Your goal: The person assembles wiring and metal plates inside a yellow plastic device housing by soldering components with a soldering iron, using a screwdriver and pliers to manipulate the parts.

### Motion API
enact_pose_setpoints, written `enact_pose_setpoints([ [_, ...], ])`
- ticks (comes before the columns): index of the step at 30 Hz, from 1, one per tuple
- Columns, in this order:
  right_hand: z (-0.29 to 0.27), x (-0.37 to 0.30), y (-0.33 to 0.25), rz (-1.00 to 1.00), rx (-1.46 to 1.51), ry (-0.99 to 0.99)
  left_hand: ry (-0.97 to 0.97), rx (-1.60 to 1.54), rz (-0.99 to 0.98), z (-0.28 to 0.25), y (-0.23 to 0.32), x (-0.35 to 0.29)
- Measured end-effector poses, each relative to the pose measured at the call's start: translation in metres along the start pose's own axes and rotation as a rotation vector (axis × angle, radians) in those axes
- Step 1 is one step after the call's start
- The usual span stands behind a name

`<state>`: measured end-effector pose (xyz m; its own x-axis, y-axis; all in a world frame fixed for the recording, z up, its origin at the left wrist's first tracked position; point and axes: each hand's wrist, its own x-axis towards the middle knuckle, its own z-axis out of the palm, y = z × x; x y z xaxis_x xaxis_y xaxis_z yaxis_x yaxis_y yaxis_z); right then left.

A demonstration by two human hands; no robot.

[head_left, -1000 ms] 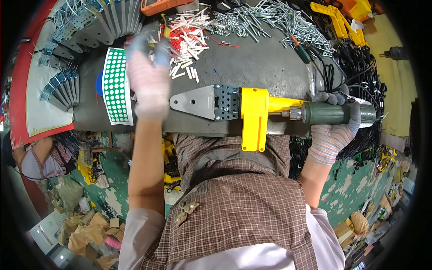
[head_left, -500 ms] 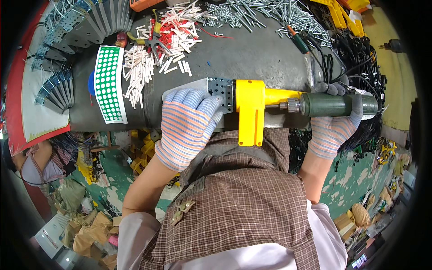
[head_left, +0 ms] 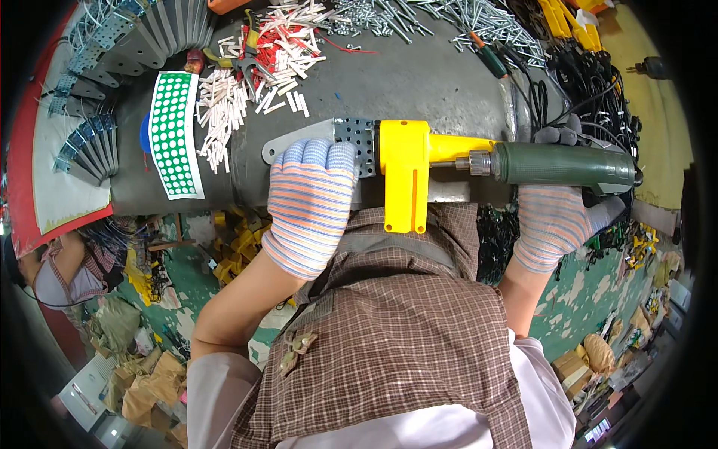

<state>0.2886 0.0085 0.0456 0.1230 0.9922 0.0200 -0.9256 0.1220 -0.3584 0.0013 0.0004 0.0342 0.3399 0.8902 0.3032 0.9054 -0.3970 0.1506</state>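
My left hand (head_left: 310,198), in a striped glove, is closed on a flat grey metal plate (head_left: 293,138). A dark perforated metal bracket (head_left: 354,142) joins that plate to a yellow plastic handle housing (head_left: 404,176). My right hand (head_left: 553,217), gloved too, holds a dark green electric screwdriver (head_left: 565,165) lying level. Its grey fingertips curl over the far side, while the thumb stands off the tool's body. The screwdriver's chuck and bit point left at the yellow housing. Whether the bit touches a screw is hidden.
White tubes (head_left: 224,112) and red pieces lie behind my left hand, with pliers (head_left: 250,63) among them. A sheet of green dots (head_left: 173,135) lies at left, near stacked metal plates (head_left: 90,146). Screws (head_left: 493,26), a green-handled screwdriver (head_left: 490,58) and black cords (head_left: 598,97) are at far right.
The plate, housing and screwdriver have shifted slightly left and away from me. My right thumb has come off the screwdriver's body. My left thumb no longer shows beside the bracket.
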Motion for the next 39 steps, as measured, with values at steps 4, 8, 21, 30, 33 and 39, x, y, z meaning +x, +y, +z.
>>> enact_pose_setpoints([
  [4, -0.002, 0.003, -0.001, 0.075, 0.098, -0.122, -0.078, 0.028, 0.051, -0.008, -0.005, 0.008],
  [8, -0.008, 0.004, -0.008, 0.086, 0.074, -0.14, -0.104, 0.052, 0.113, -0.015, -0.002, 0.012],
  [21, -0.005, 0.008, 0.0, 0.087, 0.172, -0.225, 0.013, 0.062, 0.017, 0.005, -0.008, 0.004],
  [30, -0.016, 0.005, -0.008, 0.051, 0.057, -0.069, -0.012, -0.122, -0.17, 0.004, 0.004, 0.001],
  [33, -0.015, 0.005, -0.007, 0.012, 0.045, -0.028, 0.207, -0.175, -0.278, 0.014, 0.017, -0.01],
  [39, 0.001, 0.009, -0.001, 0.085, 0.087, -0.114, 0.324, -0.27, -0.364, 0.034, 0.035, -0.017],
])
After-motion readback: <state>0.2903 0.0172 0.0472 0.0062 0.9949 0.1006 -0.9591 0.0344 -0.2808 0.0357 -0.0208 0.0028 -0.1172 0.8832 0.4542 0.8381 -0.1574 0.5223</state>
